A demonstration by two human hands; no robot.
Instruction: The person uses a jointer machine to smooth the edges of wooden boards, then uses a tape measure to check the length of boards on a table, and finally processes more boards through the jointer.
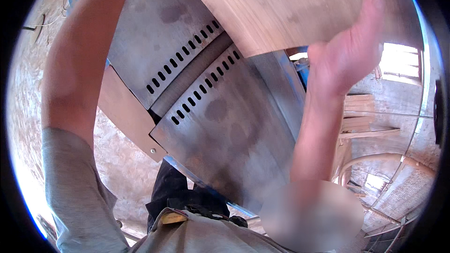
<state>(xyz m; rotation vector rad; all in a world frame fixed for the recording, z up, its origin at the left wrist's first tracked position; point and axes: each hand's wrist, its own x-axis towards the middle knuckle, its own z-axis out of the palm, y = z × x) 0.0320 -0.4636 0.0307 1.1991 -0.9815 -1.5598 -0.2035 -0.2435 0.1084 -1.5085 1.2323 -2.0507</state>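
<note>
A broad wooden board (281, 14) with pale brown grain fills the upper right, raised over a metal machine bed. My right hand (347, 56) grips the board at its near end, with one digit stretched along the face; the other fingers are partly hidden. My left arm (75, 65) reaches up along the left side and leaves at the top edge, so that hand is out of sight. Below the board lies a jointer (225, 107) with two grey steel tables. Rows of slots line both sides of the dark gap holding its cutter head (192, 72).
A tan side panel (122, 107) borders the machine on the left. Stacked wooden pieces (361, 117) and a curved hose or pipe (384, 157) are at the right, by a brick wall with a bright window (401, 63). A blurred round patch covers part of the lower right.
</note>
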